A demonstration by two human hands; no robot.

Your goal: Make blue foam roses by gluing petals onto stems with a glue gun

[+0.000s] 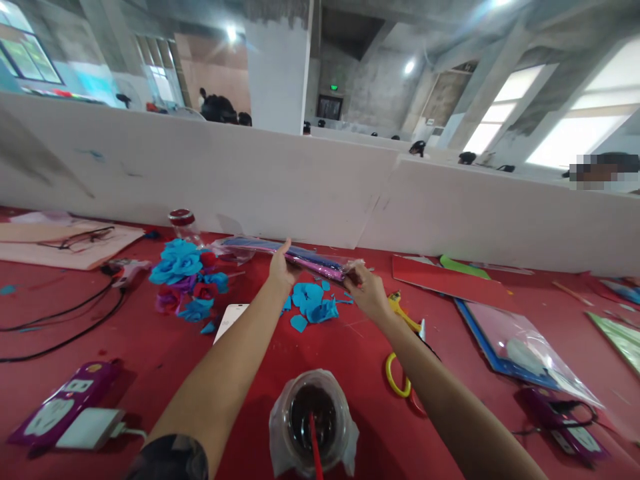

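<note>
Both hands hold a long clear plastic bag [315,260] with thin blue and pink-purple lengths inside, stretched sideways over the back of the red table. My left hand [283,267] grips its middle, thumb raised along the top. At the bag's right end, my right hand [364,288] pinches the crumpled plastic; its fingertips are partly hidden. Just below the bag lie loose blue paper petals [313,303]. A cluster of blue, red and purple paper flowers [183,267] sits left of my left hand. Under my left forearm a white phone [230,319] is partly covered.
A cup with dark liquid and a red straw [313,420] stands at the near middle. Yellow-handled scissors [397,375] and a yellow tool [400,308] lie by my right forearm. Paper sheets [450,283] are at right. A purple power strip [67,400] lies left; a white partition [225,173] runs behind.
</note>
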